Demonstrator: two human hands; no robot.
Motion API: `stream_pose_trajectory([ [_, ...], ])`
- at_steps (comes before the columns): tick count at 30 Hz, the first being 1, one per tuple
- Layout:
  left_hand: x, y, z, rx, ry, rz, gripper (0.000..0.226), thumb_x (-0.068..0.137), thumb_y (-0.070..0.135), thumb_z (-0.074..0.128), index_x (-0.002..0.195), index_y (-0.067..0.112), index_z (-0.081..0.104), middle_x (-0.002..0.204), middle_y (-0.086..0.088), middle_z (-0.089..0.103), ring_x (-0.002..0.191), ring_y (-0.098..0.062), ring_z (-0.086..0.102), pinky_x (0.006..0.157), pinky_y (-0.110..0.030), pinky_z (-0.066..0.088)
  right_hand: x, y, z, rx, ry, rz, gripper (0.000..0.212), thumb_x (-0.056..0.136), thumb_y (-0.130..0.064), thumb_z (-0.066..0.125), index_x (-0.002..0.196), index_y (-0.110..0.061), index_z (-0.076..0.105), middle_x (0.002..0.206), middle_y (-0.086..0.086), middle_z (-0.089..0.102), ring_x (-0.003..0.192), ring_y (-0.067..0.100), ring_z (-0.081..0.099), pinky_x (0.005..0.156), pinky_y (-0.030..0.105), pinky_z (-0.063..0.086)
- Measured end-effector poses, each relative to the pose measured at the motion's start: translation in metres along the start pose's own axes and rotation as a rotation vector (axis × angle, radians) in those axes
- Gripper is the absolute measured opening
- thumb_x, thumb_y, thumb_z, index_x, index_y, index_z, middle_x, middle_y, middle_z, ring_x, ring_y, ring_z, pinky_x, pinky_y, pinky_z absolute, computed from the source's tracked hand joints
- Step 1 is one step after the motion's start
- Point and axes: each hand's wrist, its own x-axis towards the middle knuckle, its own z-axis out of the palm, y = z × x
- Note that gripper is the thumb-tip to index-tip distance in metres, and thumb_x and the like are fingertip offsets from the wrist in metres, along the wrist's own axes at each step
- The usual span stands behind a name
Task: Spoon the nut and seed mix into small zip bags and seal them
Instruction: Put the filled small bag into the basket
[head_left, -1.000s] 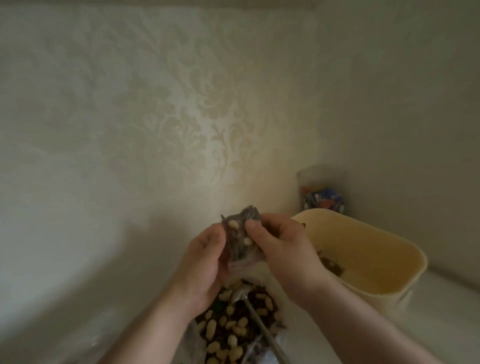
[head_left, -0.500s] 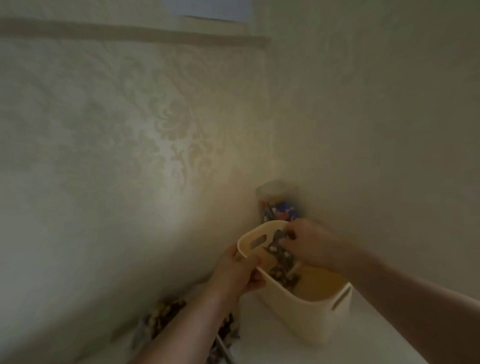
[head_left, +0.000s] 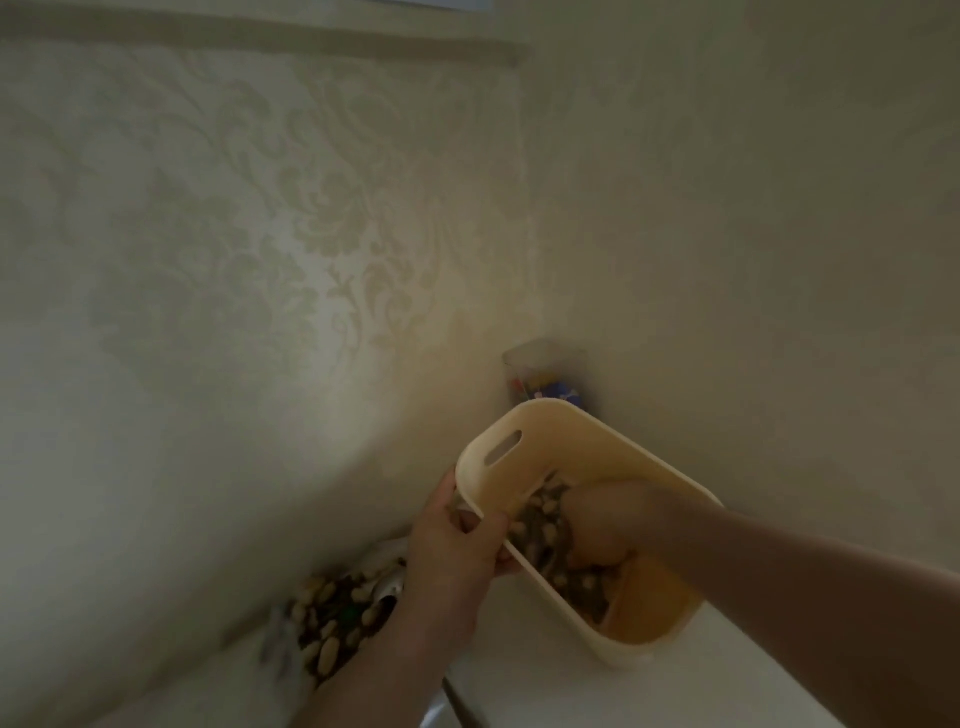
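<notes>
The left hand (head_left: 457, 540) grips the smooth rim of a cream plastic bin (head_left: 524, 478), low and right of centre. The right hand (head_left: 602, 525) reaches inside onto filled zip bags (head_left: 545, 525); its grip is unclear. The lumpy nut mix (head_left: 332, 618) lies lower left.

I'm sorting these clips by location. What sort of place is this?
Probably a home, at a white counter in a room corner. Cream damask-patterned wallpaper covers the wall, a cream plastic handled bin holds filled bags, and an open bag of nut and seed mix lies beside it.
</notes>
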Motion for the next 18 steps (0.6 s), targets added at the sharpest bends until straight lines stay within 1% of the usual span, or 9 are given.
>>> stream_pose_trajectory([
  [2,-0.004,-0.002,0.003,-0.011,-0.014,0.009,0.06,0.098,0.0,0.063,0.142,0.041,0.057,0.097,-0.017,0.074,0.091,-0.039,0.075,0.075,-0.053,0.066,-0.009,-0.016,-0.003,-0.106,-0.06,0.019,0.031,0.105,-0.021,0.058,0.135,-0.014,0.059,0.108,0.005,0.061,0.093,0.022,0.06,0.085,0.034,0.053],
  [4,-0.008,-0.003,0.004,-0.028,-0.011,0.017,0.06,0.098,-0.001,0.063,0.142,0.04,0.057,0.093,-0.016,0.074,0.083,-0.031,0.076,0.071,-0.045,0.066,-0.005,-0.021,0.0,-0.115,-0.071,0.03,0.034,0.105,-0.015,0.057,0.139,-0.011,0.057,0.121,0.01,0.062,0.103,0.027,0.064,0.092,0.038,0.054],
  [6,-0.01,-0.003,0.004,-0.046,-0.006,0.018,0.059,0.097,0.0,0.065,0.139,0.041,0.059,0.095,-0.016,0.073,0.083,-0.027,0.075,0.068,-0.039,0.065,0.003,-0.018,0.004,-0.106,-0.03,-0.004,0.036,0.104,-0.015,0.058,0.139,-0.012,0.057,0.114,0.005,0.059,0.103,0.027,0.06,0.095,0.041,0.053],
  [8,-0.01,-0.005,0.003,-0.067,-0.015,0.012,0.058,0.095,0.003,0.068,0.139,0.042,0.06,0.099,-0.014,0.074,0.092,-0.032,0.075,0.07,-0.042,0.065,0.006,-0.016,0.006,-0.121,-0.007,-0.003,0.035,0.102,-0.019,0.061,0.136,-0.014,0.059,0.102,0.0,0.056,0.097,0.024,0.058,0.095,0.04,0.053],
  [10,-0.009,-0.006,0.001,-0.068,-0.008,0.004,0.059,0.095,0.005,0.07,0.14,0.042,0.059,0.095,-0.015,0.074,0.088,-0.033,0.075,0.071,-0.043,0.065,0.009,-0.013,0.007,-0.119,0.013,0.022,0.034,0.098,-0.023,0.067,0.13,-0.015,0.062,0.093,-0.002,0.057,0.089,0.021,0.061,0.09,0.039,0.057],
  [11,-0.008,-0.007,0.0,-0.063,-0.002,0.003,0.06,0.095,0.005,0.07,0.14,0.042,0.059,0.093,-0.017,0.073,0.083,-0.031,0.075,0.07,-0.041,0.065,0.009,-0.011,0.006,-0.108,0.043,0.019,0.032,0.096,-0.024,0.071,0.126,-0.016,0.065,0.088,-0.003,0.057,0.083,0.019,0.062,0.084,0.037,0.057],
  [13,-0.007,-0.008,0.0,-0.06,0.0,0.009,0.059,0.095,0.004,0.069,0.141,0.04,0.059,0.092,-0.021,0.07,0.075,-0.025,0.073,0.069,-0.04,0.064,0.007,-0.006,0.005,-0.111,0.146,-0.005,0.025,0.09,-0.024,0.078,0.112,-0.018,0.067,0.08,-0.005,0.057,0.078,0.018,0.065,0.07,0.031,0.052],
  [15,-0.007,-0.008,0.002,-0.058,0.004,0.026,0.058,0.095,0.002,0.068,0.14,0.038,0.061,0.091,-0.021,0.069,0.075,-0.023,0.072,0.069,-0.039,0.064,0.008,-0.003,0.006,-0.121,0.23,-0.031,0.018,0.09,-0.018,0.076,0.103,-0.022,0.064,0.084,-0.004,0.058,0.081,0.018,0.066,0.064,0.028,0.046],
  [18,-0.007,-0.009,0.003,-0.059,0.011,0.045,0.06,0.095,-0.002,0.065,0.137,0.04,0.062,0.094,-0.019,0.071,0.086,-0.034,0.075,0.071,-0.045,0.066,0.011,-0.006,0.007,-0.168,0.143,-0.099,0.021,0.094,-0.015,0.072,0.096,-0.027,0.056,0.092,-0.005,0.06,0.074,0.011,0.056,0.06,0.024,0.042],
])
